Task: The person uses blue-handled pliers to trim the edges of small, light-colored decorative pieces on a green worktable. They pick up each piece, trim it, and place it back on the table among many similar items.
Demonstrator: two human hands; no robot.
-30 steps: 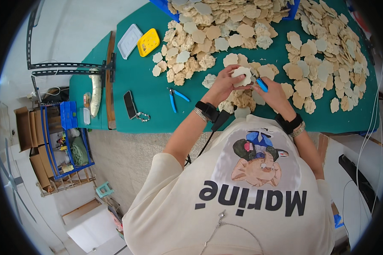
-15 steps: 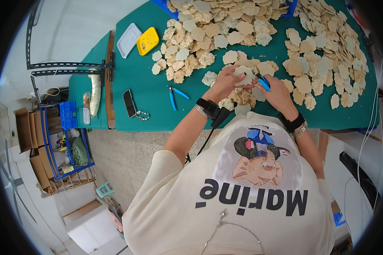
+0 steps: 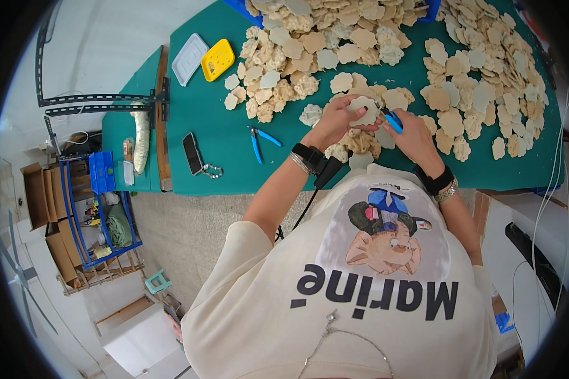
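Note:
My left hand (image 3: 336,120) pinches a pale cream, scallop-edged flat piece (image 3: 363,111), thumb on top of it. In my right hand (image 3: 413,134) are blue-handled nippers (image 3: 393,120), fingers wrapped round the grips. The nippers' dark jaws meet the right edge of the piece; whether they are closed on it I cannot tell. Just below my hands lie several similar cream and tan pieces (image 3: 360,144), some with a bumpy, flower-like face. A large heap of them (image 3: 303,54) spreads ahead of my hands.
A second heap (image 3: 480,95) covers the table's right side. On the green tabletop (image 3: 234,170) lie another pair of blue nippers (image 3: 257,144), a phone (image 3: 193,153) with a beaded strap, a yellow tray (image 3: 218,60) and a white tray (image 3: 191,59). A blue bin (image 3: 432,11) stands at the far edge.
The piece in my left hand has tilted slightly, and the nippers have shifted a little along its right edge. Both hands keep their grip; the heaps look the same.

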